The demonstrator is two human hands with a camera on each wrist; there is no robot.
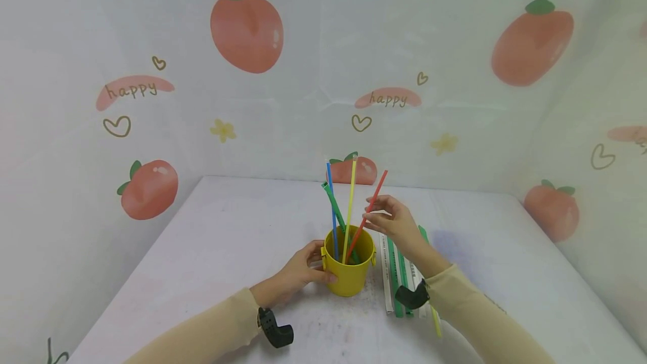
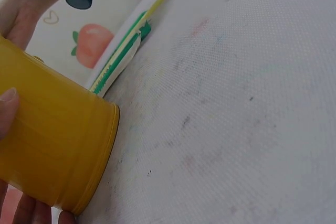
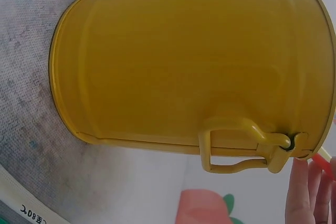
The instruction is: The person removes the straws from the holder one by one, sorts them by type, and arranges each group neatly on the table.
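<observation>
A small yellow bucket (image 1: 346, 280) stands upright on the table, with a loop handle on its side in the right wrist view. My left hand (image 1: 303, 268) grips it from the left, thumb at the front and fingers behind. Inside lean a thin blue stick (image 1: 332, 201), a yellow stick (image 1: 351, 195) and a thicker green stick (image 1: 335, 206); they look like drinking straws. A red straw-like stick (image 1: 380, 183) slants up to the right, its lower end inside the bucket. Thumb and fingers of my right hand (image 1: 399, 226) pinch it above the rim.
Right of the bucket, under my right forearm, lie several long white-and-green printed strips (image 1: 391, 274). A yellow stick (image 1: 436, 322) pokes out beside them. The table (image 1: 253, 218) has a pale cloth, and a fruit-printed sheet (image 1: 313, 72) hangs behind it.
</observation>
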